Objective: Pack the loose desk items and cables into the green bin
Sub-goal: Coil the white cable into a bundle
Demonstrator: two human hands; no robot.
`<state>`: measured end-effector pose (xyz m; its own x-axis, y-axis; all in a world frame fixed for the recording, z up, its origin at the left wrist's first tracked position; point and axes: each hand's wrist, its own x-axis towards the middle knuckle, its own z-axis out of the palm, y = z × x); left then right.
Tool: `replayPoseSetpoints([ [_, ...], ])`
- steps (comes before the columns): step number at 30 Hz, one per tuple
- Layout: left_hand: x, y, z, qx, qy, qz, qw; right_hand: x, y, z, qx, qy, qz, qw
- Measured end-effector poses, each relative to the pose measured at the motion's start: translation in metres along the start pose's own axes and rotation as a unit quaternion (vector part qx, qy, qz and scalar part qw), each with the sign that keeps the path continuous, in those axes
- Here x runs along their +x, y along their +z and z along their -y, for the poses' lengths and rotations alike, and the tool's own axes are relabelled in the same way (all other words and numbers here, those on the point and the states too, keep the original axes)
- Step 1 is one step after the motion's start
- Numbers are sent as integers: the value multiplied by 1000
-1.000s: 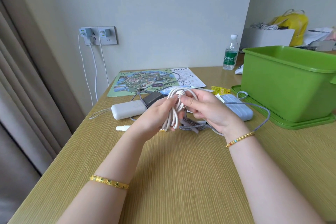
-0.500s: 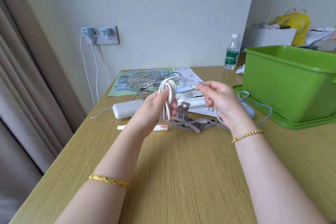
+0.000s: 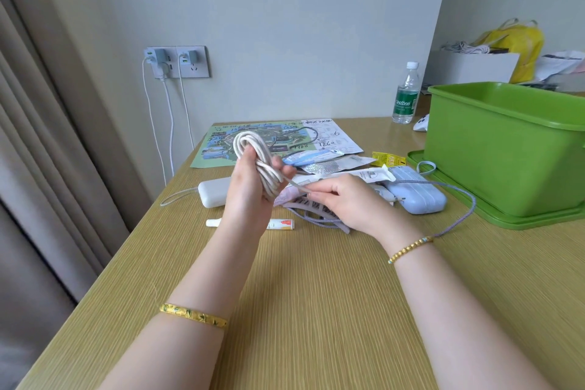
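My left hand [image 3: 250,193] grips a coiled white cable [image 3: 253,155] above the desk's middle. My right hand [image 3: 348,203] pinches the loose end of that same cable, just right of the coil. Under my hands lie a brown hair claw [image 3: 311,215], a grey braided cable [image 3: 456,199], a small white tube [image 3: 278,224], a white power bank [image 3: 213,191] and a pale blue case [image 3: 418,196]. Paper packets [image 3: 332,165] and a yellow sachet [image 3: 387,158] lie behind them. The green bin [image 3: 506,149] stands on its green lid [image 3: 538,218] at the right.
A printed map sheet [image 3: 269,136] lies at the back of the desk. A water bottle [image 3: 405,95] stands near the wall. Chargers with white leads fill the wall socket [image 3: 177,61]. A curtain [image 3: 38,136] hangs at left. A yellow bag [image 3: 519,44] sits far right.
My right hand has dropped lower and toward the coil, holding the cable's free end taut. The left hand keeps the coil, now turned slightly.
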<state>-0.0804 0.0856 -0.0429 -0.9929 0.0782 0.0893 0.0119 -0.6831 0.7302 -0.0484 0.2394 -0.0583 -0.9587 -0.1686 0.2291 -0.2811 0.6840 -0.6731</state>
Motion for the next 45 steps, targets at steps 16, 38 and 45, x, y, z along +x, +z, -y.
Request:
replayPoseSetpoints([
  [16,1,-5,-1,474,87,-3,876,-3,-19,8,115,12,-184,976],
  [38,-38,8,-5,535,-90,468,697,-5,-22,12,277,-10,-65,959],
  [45,-17,5,1,419,-18,195,887,0,-16,6,149,4,-87,985],
])
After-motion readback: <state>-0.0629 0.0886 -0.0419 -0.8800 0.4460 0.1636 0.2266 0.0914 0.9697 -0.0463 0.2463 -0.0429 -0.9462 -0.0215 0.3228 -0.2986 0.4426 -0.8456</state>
